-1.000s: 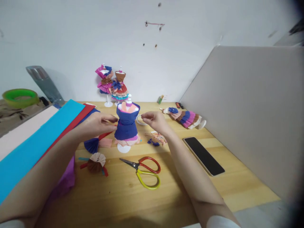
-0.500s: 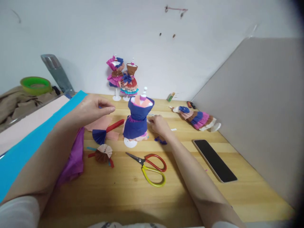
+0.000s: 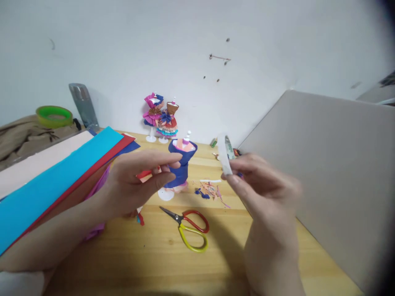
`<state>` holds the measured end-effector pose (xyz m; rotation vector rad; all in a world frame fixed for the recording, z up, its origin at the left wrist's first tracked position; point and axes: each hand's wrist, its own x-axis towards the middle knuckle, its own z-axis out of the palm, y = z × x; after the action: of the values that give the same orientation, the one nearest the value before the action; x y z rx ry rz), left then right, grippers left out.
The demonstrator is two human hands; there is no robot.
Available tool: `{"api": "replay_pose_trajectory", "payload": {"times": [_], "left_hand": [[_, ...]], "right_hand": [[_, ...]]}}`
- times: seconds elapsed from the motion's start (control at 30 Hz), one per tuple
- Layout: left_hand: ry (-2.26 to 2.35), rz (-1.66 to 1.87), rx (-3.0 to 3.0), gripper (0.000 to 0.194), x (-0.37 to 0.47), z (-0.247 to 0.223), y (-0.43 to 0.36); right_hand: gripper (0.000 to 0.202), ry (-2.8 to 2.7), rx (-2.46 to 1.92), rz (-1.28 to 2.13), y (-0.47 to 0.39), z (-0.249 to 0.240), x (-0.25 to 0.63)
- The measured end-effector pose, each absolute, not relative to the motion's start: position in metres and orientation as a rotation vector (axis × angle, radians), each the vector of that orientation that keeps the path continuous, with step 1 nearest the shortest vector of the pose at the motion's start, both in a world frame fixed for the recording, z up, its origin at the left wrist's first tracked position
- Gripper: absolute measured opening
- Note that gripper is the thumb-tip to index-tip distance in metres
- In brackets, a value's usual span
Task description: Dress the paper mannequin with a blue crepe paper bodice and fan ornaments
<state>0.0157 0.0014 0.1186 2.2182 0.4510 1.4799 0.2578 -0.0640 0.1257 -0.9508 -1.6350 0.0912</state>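
My right hand [image 3: 262, 193] holds a roll of whitish tape [image 3: 224, 154] upright between thumb and fingers, right of the small dress form. My left hand [image 3: 142, 176] is raised with nothing in it, thumb and fingers apart, its fingertips overlapping the view of the form. The mini dress form in dark blue paper [image 3: 182, 170] stands on a white round base [image 3: 166, 194], partly hidden by my left hand. Scissors with one red and one yellow handle [image 3: 185, 226] lie partly open in front of it.
Paper scraps [image 3: 211, 191] lie right of the form. Coloured paper sheets [image 3: 61, 176] spread at the left, by a green tape roll [image 3: 54, 116] and a bottle [image 3: 84, 105]. Two dressed forms [image 3: 160, 117] stand at the wall. A grey panel [image 3: 324, 164] borders the right.
My right hand has come up from behind the form with the tape roll, uncovering scraps. My left hand has moved right and nearer the form. The view has tilted up.
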Motion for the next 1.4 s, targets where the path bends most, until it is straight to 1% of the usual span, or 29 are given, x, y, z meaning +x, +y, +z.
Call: {"api": "replay_pose_trajectory", "payload": {"times": [0.1,0.17,0.23,0.33,0.47,0.53,0.67,0.8,0.87,0.93,1.0,1.1,1.27,1.33,1.4], "left_hand": [[0.361,1.615,2.392,0.041,0.023,0.115,-0.004],[0.282,1.731,2.593,0.044,0.027,0.111,-0.004],[0.230,1.800,2.787,0.038,0.029,0.107,-0.002],[0.157,1.874,3.000,0.025,0.028,0.103,-0.001],[0.129,2.013,3.132,0.028,0.024,0.104,-0.004],[0.129,1.995,3.210,0.028,0.021,0.106,-0.008],[0.107,1.836,3.356,0.020,0.019,0.109,-0.018],[0.066,1.930,3.333,0.019,0.023,0.111,-0.019],[0.066,1.912,3.316,0.016,0.023,0.111,-0.019],[0.169,1.802,3.286,0.018,0.022,0.110,-0.021],[0.418,1.605,3.210,0.023,0.020,0.108,-0.026],[0.691,1.281,2.868,0.021,0.015,0.105,-0.036],[0.758,0.791,2.044,0.013,0.004,0.106,-0.046],[0.755,0.626,1.730,0.011,0.001,0.104,-0.044],[0.707,0.538,1.490,0.014,0.001,0.097,-0.041]], "right_hand": [[0.028,-1.772,-0.912,0.044,-0.077,0.128,0.239],[0.035,-1.840,-0.884,0.003,-0.078,0.124,0.231],[0.038,-1.889,-0.875,-0.018,-0.078,0.121,0.226],[0.038,-1.920,-0.880,-0.018,-0.080,0.118,0.223],[0.039,-1.922,-0.881,-0.004,-0.090,0.120,0.222],[0.040,-1.930,-0.893,0.020,-0.094,0.121,0.223],[0.045,-1.936,-0.936,0.059,-0.098,0.122,0.224],[0.045,-1.913,-0.971,0.104,-0.100,0.120,0.226],[0.043,-1.906,-0.990,0.124,-0.100,0.119,0.228],[0.041,-1.917,-1.003,0.143,-0.099,0.118,0.230],[0.039,-1.947,-0.991,0.191,-0.094,0.117,0.231],[0.034,-2.005,-0.936,0.355,-0.084,0.117,0.230],[0.011,-1.987,-0.921,0.721,-0.066,0.111,0.223],[0.011,-1.954,-0.908,0.866,-0.061,0.106,0.221],[0.015,-1.912,-0.866,0.922,-0.057,0.099,0.221]]}}
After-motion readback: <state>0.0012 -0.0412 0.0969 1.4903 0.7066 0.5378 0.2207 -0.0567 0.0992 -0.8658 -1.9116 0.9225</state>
